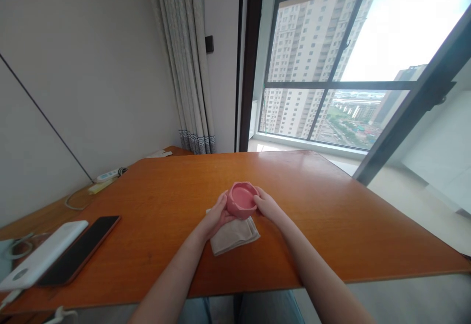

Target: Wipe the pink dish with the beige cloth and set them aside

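Observation:
Between my two hands is a small pink bowl with a scalloped rim, its open side turned up and tilted toward me. My left hand grips its left side, with the thumb near the rim and the fingers passing underneath. On the opposite side, my right hand is closed on the wall, thumb at the rim; its other fingers are mostly hidden. A folded light grey cloth lies on the table just below the bowl, partly covered by it and by my left hand.
The brown wooden table spreads around my hands. At its left lie a black phone and a white power bank with a cable. A power strip sits farther back by the wall. A window stands beyond the table.

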Tool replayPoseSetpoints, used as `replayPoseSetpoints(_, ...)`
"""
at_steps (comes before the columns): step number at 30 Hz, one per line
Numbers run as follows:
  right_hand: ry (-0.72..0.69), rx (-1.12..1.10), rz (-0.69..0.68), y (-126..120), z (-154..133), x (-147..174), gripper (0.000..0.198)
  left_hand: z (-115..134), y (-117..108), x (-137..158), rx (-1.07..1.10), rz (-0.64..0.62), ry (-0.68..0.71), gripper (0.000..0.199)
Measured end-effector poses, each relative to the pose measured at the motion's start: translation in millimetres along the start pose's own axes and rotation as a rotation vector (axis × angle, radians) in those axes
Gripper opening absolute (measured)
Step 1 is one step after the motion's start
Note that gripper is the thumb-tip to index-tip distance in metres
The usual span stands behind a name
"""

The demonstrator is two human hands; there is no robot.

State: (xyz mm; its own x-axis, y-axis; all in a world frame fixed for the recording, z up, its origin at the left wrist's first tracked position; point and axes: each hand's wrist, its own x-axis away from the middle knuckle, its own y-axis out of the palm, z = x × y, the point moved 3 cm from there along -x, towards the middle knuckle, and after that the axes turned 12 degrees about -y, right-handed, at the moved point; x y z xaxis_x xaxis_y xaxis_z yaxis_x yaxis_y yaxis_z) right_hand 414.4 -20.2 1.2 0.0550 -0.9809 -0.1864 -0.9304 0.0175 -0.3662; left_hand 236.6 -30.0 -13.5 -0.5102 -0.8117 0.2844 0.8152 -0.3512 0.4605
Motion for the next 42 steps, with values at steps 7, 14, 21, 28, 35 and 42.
replayPoseSetpoints(7, 0.264, 0.199, 0.198, -107, 39, -1, 0.036, -2, -4, 1, -0.19, 0.002, -0.042, 0.042)
replayPoseSetpoints(14, 0.396, 0.438, 0.345, -187, 75, 4, 0.032, 9, -13, -2, -0.562, 0.298, 0.306, 0.015)
replayPoseSetpoints(21, 0.437, 0.539, 0.335, -197, 86, 8, 0.029, 9, -20, 3, -0.831, 0.429, 0.412, 0.016)
replayPoseSetpoints(28, 0.431, 0.726, 0.37, -200, 62, 8, 0.032, 6, -20, -3, -0.921, 0.449, 0.405, 0.017)
replayPoseSetpoints(35, -0.148, 0.713, 0.065, -56, 1, 7, 0.032, 19, -26, -7, -0.037, 0.334, 0.34, 0.005)
replayPoseSetpoints(42, -0.085, 0.829, -0.271, 41, -1, 10, 0.042, 37, -69, 1, 0.152, 0.472, 0.28, 0.02)
